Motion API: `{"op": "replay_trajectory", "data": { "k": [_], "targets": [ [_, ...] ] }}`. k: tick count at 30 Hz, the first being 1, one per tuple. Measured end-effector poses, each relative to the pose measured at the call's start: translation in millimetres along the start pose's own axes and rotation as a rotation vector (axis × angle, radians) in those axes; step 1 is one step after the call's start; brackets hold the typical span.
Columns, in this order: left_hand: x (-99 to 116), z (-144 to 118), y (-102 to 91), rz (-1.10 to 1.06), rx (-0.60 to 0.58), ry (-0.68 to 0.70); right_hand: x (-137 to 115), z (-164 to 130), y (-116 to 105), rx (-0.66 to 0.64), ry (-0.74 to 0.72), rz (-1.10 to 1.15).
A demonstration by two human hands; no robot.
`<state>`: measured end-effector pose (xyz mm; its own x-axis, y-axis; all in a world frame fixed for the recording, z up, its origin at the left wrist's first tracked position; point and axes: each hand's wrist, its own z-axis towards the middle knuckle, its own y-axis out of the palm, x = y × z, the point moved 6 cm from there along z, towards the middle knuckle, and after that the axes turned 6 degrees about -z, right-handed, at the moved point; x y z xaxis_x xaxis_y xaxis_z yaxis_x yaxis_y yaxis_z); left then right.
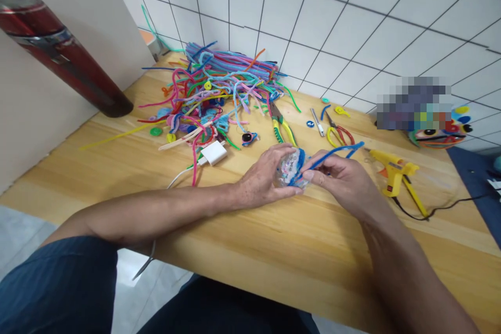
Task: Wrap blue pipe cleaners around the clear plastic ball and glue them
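Both grips are closing on one small bundle [291, 169] over the middle of the desk [274, 250]. Starting at the left, the left hand [266, 177] is cupping the bundle from its near side, fingers curled round it and thumb lying along the top, so this grip is shut on it. The bundle itself is showing glittery, pale material wrapped with blue, and it is sitting just above the wood between the two hands. Next, the right hand [338, 177] is pinching a blue stem [332, 152] where it meets the bundle, fingertips pressed together on it; the stem's free end is running up and to the right past the knuckles.

Across the desk behind, again from the left: a red cylinder [58, 52] is leaning by the wall, a big heap of coloured stems [219, 88] is spreading over the far side, and a white charger [213, 153] is lying near it. Pliers [282, 128] with yellow-green handles are lying beyond the hands, then scissors [340, 134], and a yellow glue gun [393, 173] is resting just right of the right hand.
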<state>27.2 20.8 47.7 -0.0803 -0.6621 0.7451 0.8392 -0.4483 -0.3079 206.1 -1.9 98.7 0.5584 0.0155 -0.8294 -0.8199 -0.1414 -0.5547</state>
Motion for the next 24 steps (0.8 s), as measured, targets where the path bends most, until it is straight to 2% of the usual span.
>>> {"op": "replay_trajectory", "data": {
  "k": [10, 16, 24],
  "targets": [
    [0, 0, -0.4, 0.006, -0.003, 0.025, -6, -1, 1, 0.027, -0.068, -0.144],
    [0, 0, -1.5, 0.001, -0.001, 0.018, -18, -2, 1, 0.135, -0.169, -0.273],
    [3, 0, -4.5, -0.053, -0.017, -0.03, -23, -4, 2, 0.19, -0.191, -0.342]
  ]
}}
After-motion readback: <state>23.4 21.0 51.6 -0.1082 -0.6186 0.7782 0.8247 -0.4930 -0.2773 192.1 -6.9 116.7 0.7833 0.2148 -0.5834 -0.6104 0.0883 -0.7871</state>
